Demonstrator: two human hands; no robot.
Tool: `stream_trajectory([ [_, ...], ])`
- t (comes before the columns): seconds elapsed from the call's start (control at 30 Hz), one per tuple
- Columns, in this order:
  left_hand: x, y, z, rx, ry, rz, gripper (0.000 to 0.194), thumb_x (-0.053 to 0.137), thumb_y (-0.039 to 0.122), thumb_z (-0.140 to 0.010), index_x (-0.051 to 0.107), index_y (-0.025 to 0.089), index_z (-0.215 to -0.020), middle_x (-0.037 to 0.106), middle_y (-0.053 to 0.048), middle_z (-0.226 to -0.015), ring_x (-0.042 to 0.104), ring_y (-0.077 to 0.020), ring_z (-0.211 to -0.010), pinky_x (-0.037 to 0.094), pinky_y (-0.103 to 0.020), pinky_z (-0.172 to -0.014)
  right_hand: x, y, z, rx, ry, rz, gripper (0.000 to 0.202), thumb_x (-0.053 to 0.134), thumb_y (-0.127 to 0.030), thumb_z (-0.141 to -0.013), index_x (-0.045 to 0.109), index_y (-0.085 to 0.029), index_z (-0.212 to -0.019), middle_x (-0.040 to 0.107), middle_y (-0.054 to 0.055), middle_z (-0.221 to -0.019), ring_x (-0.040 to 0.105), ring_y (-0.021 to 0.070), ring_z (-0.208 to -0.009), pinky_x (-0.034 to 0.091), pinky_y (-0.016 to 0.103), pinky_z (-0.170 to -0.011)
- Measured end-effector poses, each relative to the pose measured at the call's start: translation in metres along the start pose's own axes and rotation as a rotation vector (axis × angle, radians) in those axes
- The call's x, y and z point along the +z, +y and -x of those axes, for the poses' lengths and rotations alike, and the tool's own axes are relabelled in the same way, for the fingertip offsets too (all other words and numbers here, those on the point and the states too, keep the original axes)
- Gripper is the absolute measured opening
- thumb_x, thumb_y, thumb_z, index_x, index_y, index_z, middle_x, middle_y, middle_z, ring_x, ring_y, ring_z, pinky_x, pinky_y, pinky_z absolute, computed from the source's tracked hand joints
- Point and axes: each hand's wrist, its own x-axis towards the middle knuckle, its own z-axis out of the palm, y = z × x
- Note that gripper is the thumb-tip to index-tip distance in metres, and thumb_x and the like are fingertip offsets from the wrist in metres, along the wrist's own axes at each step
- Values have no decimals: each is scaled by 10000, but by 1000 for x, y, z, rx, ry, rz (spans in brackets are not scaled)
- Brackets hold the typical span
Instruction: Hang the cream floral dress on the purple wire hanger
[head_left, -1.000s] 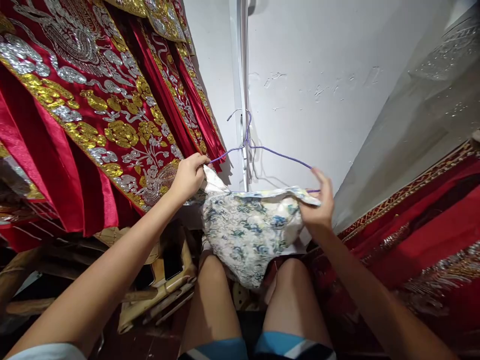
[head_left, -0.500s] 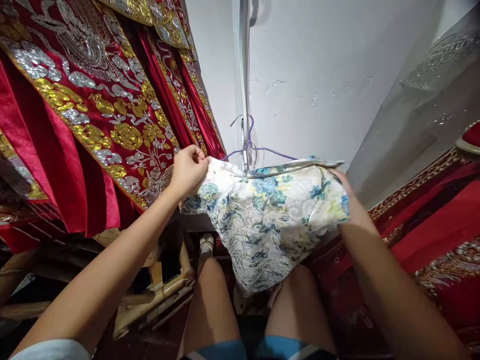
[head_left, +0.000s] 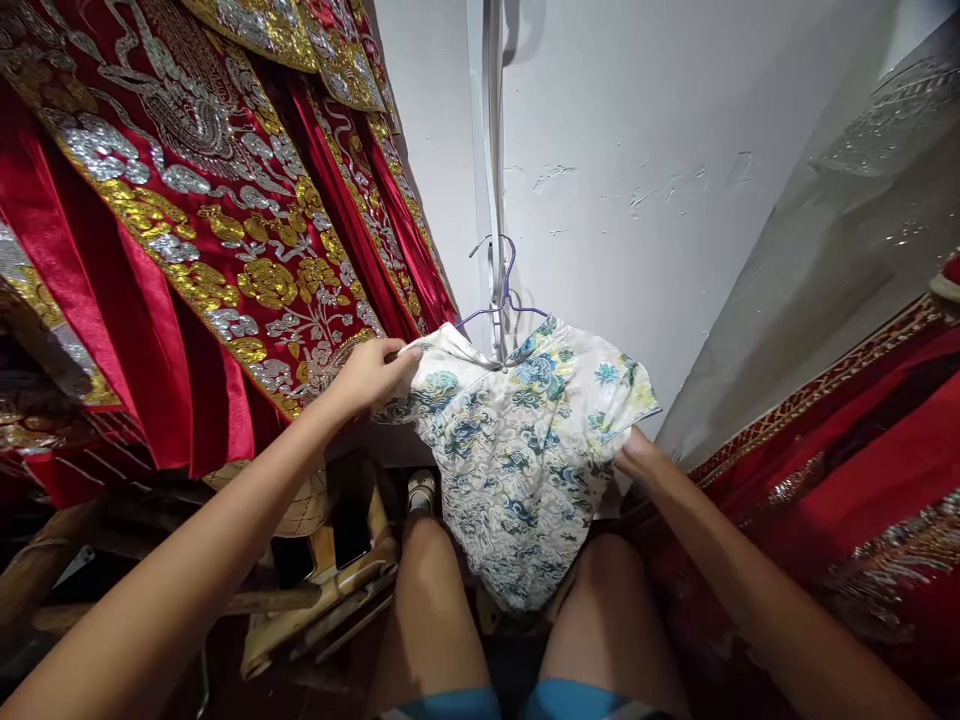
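Head view: blouse [head_left: 517,450] near wall [head_left: 637,110]

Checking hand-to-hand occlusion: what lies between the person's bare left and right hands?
Head view: a white, blue-floral, short-sleeved fabric top spans from left hand to right hand; a thin purple hooked hanger shows above its neckline.

Shirt [head_left: 517,450] on hanger [head_left: 509,288] before wall [head_left: 630,110]
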Motion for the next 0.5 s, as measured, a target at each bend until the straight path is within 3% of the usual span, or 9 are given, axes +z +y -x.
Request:
stream_trajectory([
  [0.13, 22, -21, 17, -58, 109, 194, 398, 547, 524, -853, 537, 183, -650, 505, 11, -629, 449, -151, -633, 320, -261, -588, -25, -17, -15, 60, -63, -138, 528, 510, -681, -875, 737, -235, -1045, 777, 110, -1049, 700, 305, -1100, 579, 504, -911],
  [0.27, 38, -21, 23, -215, 312, 613, 356, 656, 515, -765, 622, 161, -775, 554, 16, -692, 467, -129, -624, 366, -236, -567, -24, -43, -18, 13, -66, -45, 357, 780, -519, -759, 718, -217, -939, 773, 56, -900, 743, 272, -944, 622, 385, -805],
  [0.33, 34, -13, 19, -316, 399, 838, 392, 747, 484, -680, 646, 154, -865, 605, 6, -739, 520, -130, -630, 417, -237, -575, -15, -58, -20, -50, -47, -7, 344, 850, -459, -704, 704, -208, -889, 744, 25, -803, 745, 247, -848, 625, 337, -743],
  [0.4, 23, -2, 11, -394, 415, 992, 458, 809, 442, -612, 654, 149, -928, 637, -6, -769, 568, -143, -636, 469, -257, -587, -6, -73, -24, -111, 25, -32, 327, 857, -439, -700, 688, -197, -839, 700, 10, -727, 734, 231, -792, 620, 321, -716],
  [0.5, -2, 13, 1, -302, 379, 972, 521, 808, 442, -632, 652, 161, -1042, 679, -51, -896, 640, -198, -741, 536, -317, -658, 0, -93, -25, -186, 214, -130, 227, 799, -363, -767, 667, -183, -809, 649, 1, -698, 716, 218, -788, 611, 340, -745],
])
